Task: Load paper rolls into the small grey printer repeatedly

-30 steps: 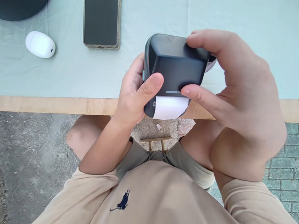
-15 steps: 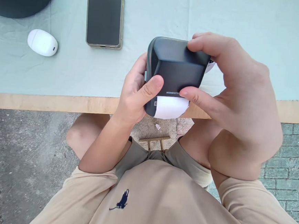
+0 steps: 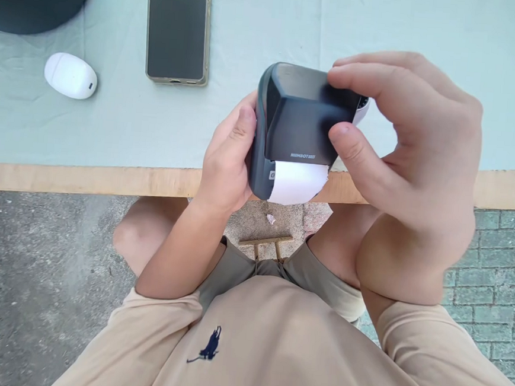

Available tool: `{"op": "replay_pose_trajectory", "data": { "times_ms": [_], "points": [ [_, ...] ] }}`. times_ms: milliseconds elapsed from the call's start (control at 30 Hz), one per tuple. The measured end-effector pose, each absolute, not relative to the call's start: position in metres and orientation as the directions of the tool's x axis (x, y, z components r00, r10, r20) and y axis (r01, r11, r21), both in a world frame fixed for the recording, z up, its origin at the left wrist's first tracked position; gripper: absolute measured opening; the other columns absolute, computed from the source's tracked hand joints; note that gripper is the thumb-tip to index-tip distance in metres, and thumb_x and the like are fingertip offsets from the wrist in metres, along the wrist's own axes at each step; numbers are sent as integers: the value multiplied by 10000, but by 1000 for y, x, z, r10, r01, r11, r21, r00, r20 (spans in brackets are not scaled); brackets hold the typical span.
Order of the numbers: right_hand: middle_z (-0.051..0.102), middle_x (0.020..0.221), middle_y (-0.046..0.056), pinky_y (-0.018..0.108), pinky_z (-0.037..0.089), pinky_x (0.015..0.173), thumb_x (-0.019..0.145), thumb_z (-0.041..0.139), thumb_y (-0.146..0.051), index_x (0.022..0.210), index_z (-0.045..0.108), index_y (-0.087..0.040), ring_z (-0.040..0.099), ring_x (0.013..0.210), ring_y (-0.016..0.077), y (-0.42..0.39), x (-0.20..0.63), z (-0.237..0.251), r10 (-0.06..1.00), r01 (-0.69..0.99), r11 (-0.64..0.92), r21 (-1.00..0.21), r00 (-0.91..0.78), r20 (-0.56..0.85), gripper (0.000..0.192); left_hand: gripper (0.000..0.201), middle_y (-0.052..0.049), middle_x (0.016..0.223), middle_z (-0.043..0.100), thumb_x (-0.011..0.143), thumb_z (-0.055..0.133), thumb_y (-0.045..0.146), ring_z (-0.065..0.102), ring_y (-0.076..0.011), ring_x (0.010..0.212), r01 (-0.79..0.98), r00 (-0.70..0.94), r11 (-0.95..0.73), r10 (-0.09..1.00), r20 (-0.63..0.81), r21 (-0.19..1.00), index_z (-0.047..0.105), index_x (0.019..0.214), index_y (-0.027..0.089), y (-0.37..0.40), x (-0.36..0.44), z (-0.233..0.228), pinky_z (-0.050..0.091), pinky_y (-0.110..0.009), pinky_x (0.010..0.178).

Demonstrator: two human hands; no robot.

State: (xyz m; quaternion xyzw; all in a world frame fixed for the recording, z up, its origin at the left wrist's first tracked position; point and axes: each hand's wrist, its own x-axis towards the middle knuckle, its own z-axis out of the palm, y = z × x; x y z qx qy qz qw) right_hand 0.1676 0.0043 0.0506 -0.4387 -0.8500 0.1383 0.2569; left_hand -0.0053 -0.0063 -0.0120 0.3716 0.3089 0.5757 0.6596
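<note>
Head view: I've got the black printer (image 3: 262, 178) up in front of the body, over the near edge of the table (image 3: 107, 182). Left hand (image 3: 226, 164) clamped on its left side, thumb along the flank. Right hand (image 3: 434, 147) at the other side, thumb and index tips spread at the right edge of the lid (image 3: 305, 128); can't tell if they press or just rest.

Key relation: printer sits between the hands, long axis looks to run away from the body, slot end toward me. Left has the body, right is nearer the lid's far right corner. White paper (image 3: 298, 184) sticks out of the near end, neither hand on it. Phone (image 3: 178, 26) and white case (image 3: 70, 76) lie off left, well apart.
</note>
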Motion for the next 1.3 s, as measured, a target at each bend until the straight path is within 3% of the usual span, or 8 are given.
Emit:
{"op": "replay_pose_trajectory", "data": {
  "times_ms": [133, 367, 500, 633, 800, 967, 1167, 1300],
  "points": [
    [564, 1263, 47, 283, 479, 1009, 871, 487, -313, 1206, 526, -172, 536, 1196, 121, 5, 170, 51, 806, 661, 590, -463, -507, 304, 366, 370, -73, 942, 637, 969, 295, 318, 454, -267, 1259, -495, 129, 60, 992, 5, 867, 641, 986, 187, -7, -5, -10, 353, -415, 1103],
    [443, 1365, 93, 323, 436, 1098, 748, 662, -386, 1306, 450, -191, 432, 1306, 187, 7, 175, 50, 772, 640, 627, -444, -590, 238, 628, 327, -40, 889, 632, 955, 355, 303, 550, -232, 1103, -491, 80, 96, 995, -65, 866, 659, 885, 206, -6, -6, -8, 370, -386, 1085],
    [572, 1057, 52, 334, 506, 877, 769, 622, -420, 1114, 583, -226, 547, 1064, 179, 4, 172, 51, 821, 669, 564, -484, -392, 415, 398, 337, -45, 978, 650, 949, 325, 346, 484, -232, 1240, -557, 137, 165, 985, -106, 814, 637, 1005, 232, -6, -5, -6, 412, -388, 1064],
    [607, 860, -20, 248, 407, 549, 853, 520, -390, 878, 561, -211, 552, 626, 48, 5, 163, 50, 858, 663, 451, -598, -139, 494, 185, 259, -49, 1083, 641, 895, 449, 233, 470, -224, 1283, -561, 193, 156, 980, -55, 813, 599, 1106, 218, -7, -4, -4, 425, -367, 1066],
    [565, 796, -11, 202, 465, 554, 880, 472, -324, 845, 549, -147, 606, 692, 40, 10, 154, 46, 844, 644, 422, -638, -21, 536, 196, 261, -98, 1014, 640, 919, 397, 202, 476, -269, 1284, -545, 189, 135, 981, -36, 828, 594, 1066, 114, -8, -2, -2, 413, -396, 1075],
    [629, 864, -42, 200, 390, 555, 787, 565, -231, 907, 613, -187, 506, 646, 30, 12, 156, 47, 854, 757, 507, -413, -374, 362, 136, 251, -70, 1072, 637, 922, 405, 206, 466, -254, 1294, -581, 199, 146, 979, -34, 801, 570, 1094, 130, -8, -3, -3, 403, -434, 1096],
    [664, 973, -59, 365, 437, 673, 763, 556, -357, 1175, 520, -396, 579, 702, 169, 17, 148, 53, 941, 929, 323, -183, -335, -41, 416, 273, -35, 1154, 641, 891, 468, 200, 407, -229, 1340, -595, 201, 144, 979, -27, 790, 573, 1143, 213, -10, -4, -6, 425, -374, 1084],
    [651, 845, -64, 368, 442, 667, 731, 588, -326, 1059, 535, -400, 569, 686, 163, 14, 149, 60, 932, 916, 350, -195, -361, -19, 340, 265, -36, 1177, 627, 896, 473, 227, 411, -237, 1337, -581, 218, 152, 976, -28, 799, 565, 1144, 228, -12, -4, -6, 456, -385, 1043]
  ]
}}
